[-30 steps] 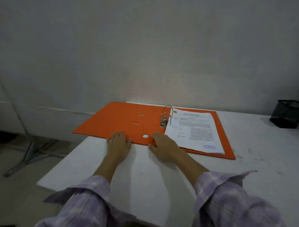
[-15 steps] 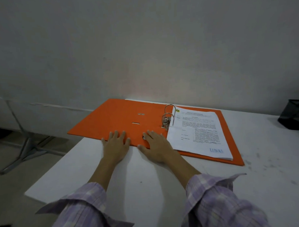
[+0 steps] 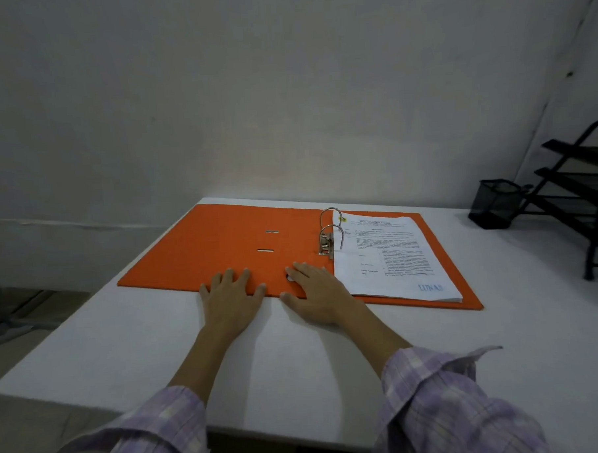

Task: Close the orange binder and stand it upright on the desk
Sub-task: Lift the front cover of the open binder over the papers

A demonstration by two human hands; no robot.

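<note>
So the white table [image 3: 502, 354] takes up most of the view, with a plain grey wall behind it. The orange binder [image 3: 223, 250] is lying wide open and flat on the table, toward the far edge, and its left cover sticks out a bit past the table's left side. On the binder's right half sits a stack of printed papers [image 3: 388, 256], threaded on the metal rings [image 3: 330, 231] that stand up right at the binder's middle; the top page has some blue lettering near its front corner. To the right of the binder, well apart from it, there's a black tiered rack [image 3: 584, 200] at the edge of the picture, and just beside that rack a small black mesh cup [image 3: 493, 202]. Both hands are at the binder's near edge, palms down. The left hand [image 3: 230, 297] lies flat with its fingers spread, fingertips resting on the left cover, so that grip is apart and not holding anything. The right hand [image 3: 319, 295] is just to the right of it, fingers spread over the spine area and partly covering the round finger hole [image 3: 289, 278], also lying flat rather than clamped on anything. Lilac checked sleeves [image 3: 449, 401] are pushed up both forearms.
</note>
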